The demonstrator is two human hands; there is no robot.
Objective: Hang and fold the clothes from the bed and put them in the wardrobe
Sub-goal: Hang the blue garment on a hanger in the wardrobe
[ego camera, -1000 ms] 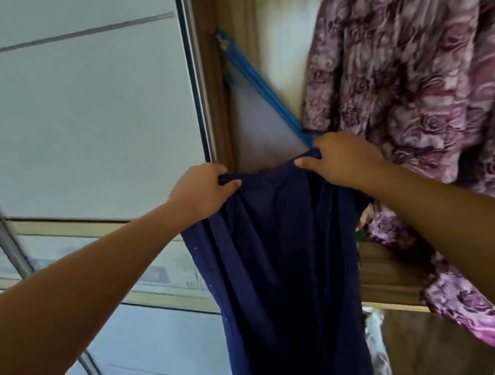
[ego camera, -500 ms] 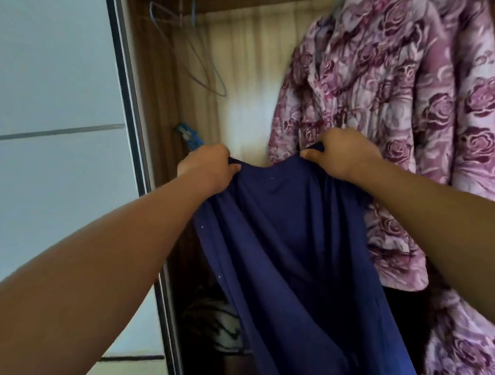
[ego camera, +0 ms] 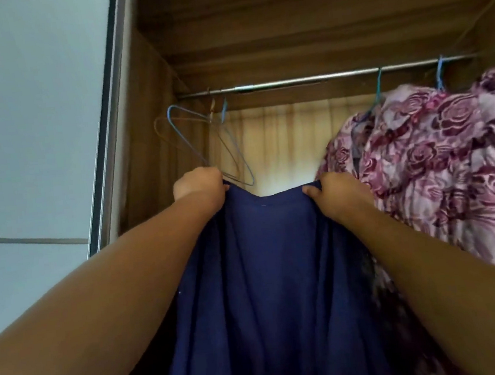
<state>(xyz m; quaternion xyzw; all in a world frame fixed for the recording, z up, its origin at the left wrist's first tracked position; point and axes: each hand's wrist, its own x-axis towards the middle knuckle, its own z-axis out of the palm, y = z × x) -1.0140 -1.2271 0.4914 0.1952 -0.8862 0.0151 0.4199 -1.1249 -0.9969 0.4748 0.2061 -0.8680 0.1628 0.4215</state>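
Wardrobe (ego camera: 315, 27) open, blue garment (ego camera: 274, 276) held up below the rail (ego camera: 320, 78)

Wooden walls frame a metal rail, with empty wire hangers (ego camera: 205, 149) at its left end and a floral robe (ego camera: 436, 167) hung at the right. Both hands hold the garment up by its top edge, probably to keep it spread flat for a hanger. The left hand (ego camera: 198, 183) bunches one corner in curled fingers, just in front of the empty hangers. The right hand (ego camera: 338, 190) pinches the other corner, thumb on the near side. Between them the edge sags slightly, and the rest hangs straight down between the forearms.
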